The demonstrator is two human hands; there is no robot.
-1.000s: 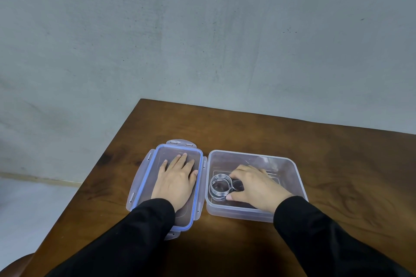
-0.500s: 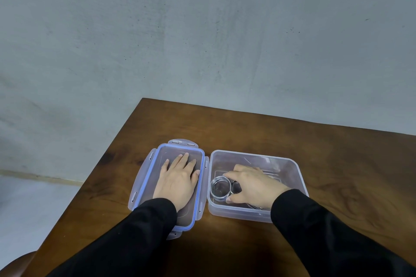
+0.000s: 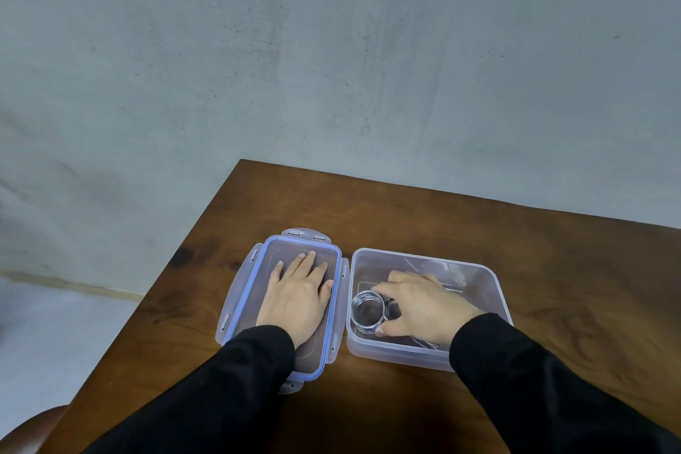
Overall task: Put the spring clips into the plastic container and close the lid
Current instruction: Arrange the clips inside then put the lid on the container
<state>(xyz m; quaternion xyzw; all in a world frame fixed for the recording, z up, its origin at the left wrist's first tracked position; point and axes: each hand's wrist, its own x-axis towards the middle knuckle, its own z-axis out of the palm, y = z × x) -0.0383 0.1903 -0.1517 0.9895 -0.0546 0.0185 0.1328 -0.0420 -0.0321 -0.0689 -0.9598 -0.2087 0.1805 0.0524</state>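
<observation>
A clear plastic container (image 3: pixel 490 291) stands open on the brown table. Inside it, at the left end, lies a coiled metal spring clip (image 3: pixel 365 311). My right hand (image 3: pixel 420 306) reaches into the container, thumb and fingers curled on the clip's right side. More metal parts show under my wrist but are mostly hidden. The lid (image 3: pixel 254 291), clear with a blue seal and locking tabs, lies upside down to the left of the container. My left hand (image 3: pixel 298 298) rests flat on it, fingers spread.
The wooden table (image 3: pixel 423 217) ends at a far edge near a grey wall and at a left edge beside the lid. A rounded brown object (image 3: pixel 25 431) shows at the bottom left, below the table's level.
My right hand has shifted slightly inside the container with the coiled clip. The left hand has stayed flat on the lid.
</observation>
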